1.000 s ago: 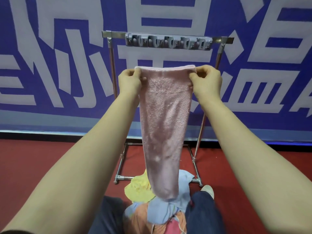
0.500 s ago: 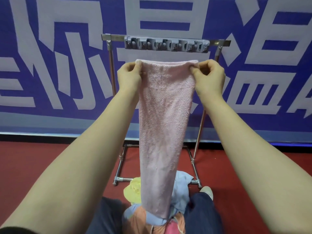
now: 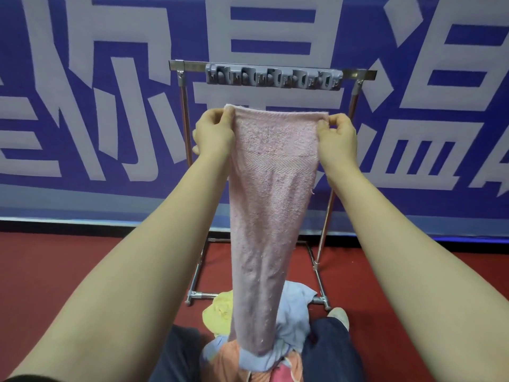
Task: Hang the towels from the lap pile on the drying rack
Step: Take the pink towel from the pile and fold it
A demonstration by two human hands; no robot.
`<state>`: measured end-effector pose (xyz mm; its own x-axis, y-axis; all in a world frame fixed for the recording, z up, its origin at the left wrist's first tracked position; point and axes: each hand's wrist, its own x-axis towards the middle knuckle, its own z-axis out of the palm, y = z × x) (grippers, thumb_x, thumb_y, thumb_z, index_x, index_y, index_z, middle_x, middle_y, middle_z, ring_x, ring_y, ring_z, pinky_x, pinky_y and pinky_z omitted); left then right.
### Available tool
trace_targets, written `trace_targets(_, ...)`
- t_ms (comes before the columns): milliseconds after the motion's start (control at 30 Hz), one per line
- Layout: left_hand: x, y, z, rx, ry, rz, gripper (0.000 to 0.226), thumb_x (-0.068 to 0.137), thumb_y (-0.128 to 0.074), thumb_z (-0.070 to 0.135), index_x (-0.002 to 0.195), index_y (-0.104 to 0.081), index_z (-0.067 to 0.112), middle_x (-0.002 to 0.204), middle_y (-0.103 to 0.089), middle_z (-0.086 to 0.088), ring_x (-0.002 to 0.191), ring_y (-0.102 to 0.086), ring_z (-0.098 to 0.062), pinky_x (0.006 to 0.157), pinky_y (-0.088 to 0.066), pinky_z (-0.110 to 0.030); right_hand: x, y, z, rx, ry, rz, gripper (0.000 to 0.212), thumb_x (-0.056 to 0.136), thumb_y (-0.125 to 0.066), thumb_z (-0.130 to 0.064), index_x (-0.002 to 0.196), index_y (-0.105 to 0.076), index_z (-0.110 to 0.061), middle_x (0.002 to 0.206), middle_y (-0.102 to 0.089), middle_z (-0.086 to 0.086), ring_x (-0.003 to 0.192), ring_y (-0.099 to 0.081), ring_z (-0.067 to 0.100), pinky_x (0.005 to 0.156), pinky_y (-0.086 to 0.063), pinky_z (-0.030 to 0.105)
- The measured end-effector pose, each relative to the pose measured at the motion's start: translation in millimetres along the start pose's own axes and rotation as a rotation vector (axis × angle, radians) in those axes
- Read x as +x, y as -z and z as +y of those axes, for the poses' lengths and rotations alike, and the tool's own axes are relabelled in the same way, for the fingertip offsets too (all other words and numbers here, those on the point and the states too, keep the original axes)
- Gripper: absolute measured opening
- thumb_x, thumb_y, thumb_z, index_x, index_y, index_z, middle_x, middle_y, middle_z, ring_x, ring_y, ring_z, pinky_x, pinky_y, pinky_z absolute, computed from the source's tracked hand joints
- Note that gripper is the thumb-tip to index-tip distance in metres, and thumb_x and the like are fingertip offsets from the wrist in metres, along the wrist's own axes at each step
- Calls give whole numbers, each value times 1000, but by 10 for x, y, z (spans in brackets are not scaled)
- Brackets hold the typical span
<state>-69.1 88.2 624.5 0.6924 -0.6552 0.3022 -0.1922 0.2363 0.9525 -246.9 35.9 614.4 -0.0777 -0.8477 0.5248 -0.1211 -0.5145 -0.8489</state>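
Observation:
A pink towel (image 3: 270, 205) hangs stretched between my hands, its top edge level a little below the rack's top bar. My left hand (image 3: 213, 132) pinches the top left corner and my right hand (image 3: 337, 136) pinches the top right corner. The towel's lower end reaches down to the lap pile (image 3: 292, 312), a heap of light blue, yellow, orange and red towels on my knees. The metal drying rack (image 3: 181, 86) stands straight ahead, with a row of grey clips (image 3: 272, 78) on its top bar.
A blue wall banner (image 3: 82, 106) with large white characters stands right behind the rack. The floor (image 3: 68, 271) is red. The rack's base bars (image 3: 198, 295) and my shoe (image 3: 340, 317) lie just past my knees.
Both hands have lifted the pink towel and moved it toward the rack's top bar. Its lower end has risen off the pile and now hangs straighter.

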Motion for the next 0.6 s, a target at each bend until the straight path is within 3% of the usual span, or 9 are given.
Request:
trace_targets(67,1,6,16,28,-2,0,21,96,-51,42,96,-64,26,100,-64,10,105,-56,-16,98,-42,-37,2,-6,-5,-9,15,-5,11,100,-45,-19,93,-50,-13,70,-45,-5,61,-39,7,46,-31,9)
trace_targets(133,12,2,35,31,6,-20,27,100,-47,35,106,-61,13,102,-61,2,94,-55,-14,83,-45,-31,17,-11,-5,-21,7,-15,12,100,-44,-20,91,-50,-14,69,-44,-6,59,-37,6,45,-31,9)
trace_targets(233,45,15,41,130,-19,-27,23,100,-46,27,90,-54,9,87,-54,-6,76,-48,-19,71,-45,-33,64,-19,14,-97,-77,-60,19,99,-46,-21,81,-48,-16,70,-43,-7,60,-37,6,50,-31,18)
trace_targets(367,54,41,-10,275,38,-2,28,98,-48,26,89,-59,2,76,-51,-5,71,-51,-24,77,-53,-40,80,-75,21,-174,-202,-106,37,92,-47,-10,59,-32,-19,60,-31,-3,55,-29,13,49,-23,26)
trace_targets(433,3,21,5,302,27,-1,26,98,-46,26,85,-54,5,74,-51,-5,70,-54,-27,80,-57,-46,48,-115,-46,-171,-226,-90,34,90,-45,-9,59,-33,-18,61,-33,-1,58,-33,17,52,-30,26)
trace_targets(500,-59,-18,55,289,9,-21,24,98,-45,26,88,-56,6,83,-58,-8,79,-63,-31,79,-57,-48,16,-162,-119,-151,-220,-95,27,89,-45,-11,63,-40,-17,67,-43,3,65,-44,20,55,-44,35)
trace_targets(600,-155,-99,140,176,-13,-68,21,97,-49,27,98,-60,9,91,-61,-3,83,-64,-23,75,-60,-46,-44,-237,-209,-76,-200,-172,14,91,-45,-15,78,-48,-16,83,-55,4,76,-57,23,57,-58,40)
